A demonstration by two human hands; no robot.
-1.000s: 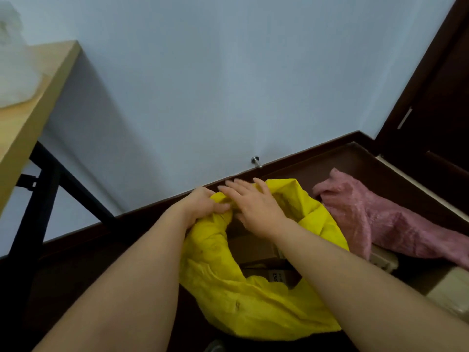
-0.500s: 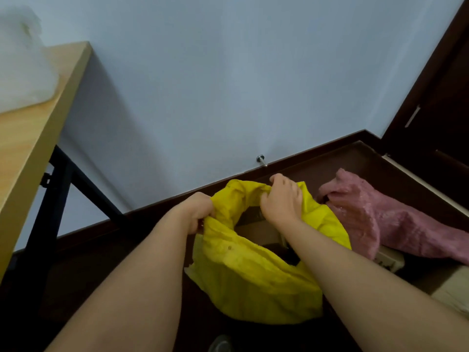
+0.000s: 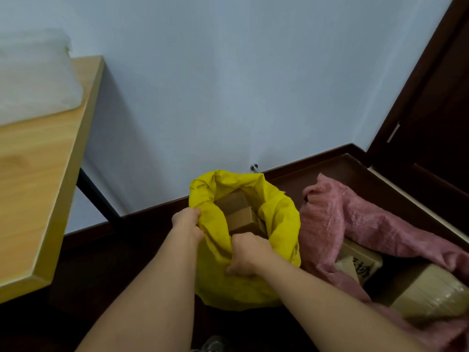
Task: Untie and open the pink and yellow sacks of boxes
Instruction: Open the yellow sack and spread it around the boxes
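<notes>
The yellow sack [image 3: 279, 217] stands on the dark floor by the wall, its mouth wide open. Brown cardboard boxes [image 3: 238, 217] show inside it. My left hand [image 3: 186, 223] grips the left rim of the mouth. My right hand [image 3: 247, 255] grips the near rim, fingers curled over the fabric. To the right lies the pink sack [image 3: 355, 224], slumped and open, with cardboard boxes [image 3: 431, 293] spilling from under it.
A wooden table [image 3: 38, 186] with black legs stands at the left, a white bundle [image 3: 33, 77] on top. A dark door [image 3: 436, 110] stands at the right. A metal door stop [image 3: 253, 167] sticks out of the wall above the baseboard.
The sack's mouth has been pulled wider, baring the boxes. My right hand moved from the far rim to the near rim. The camera view shifted down and right.
</notes>
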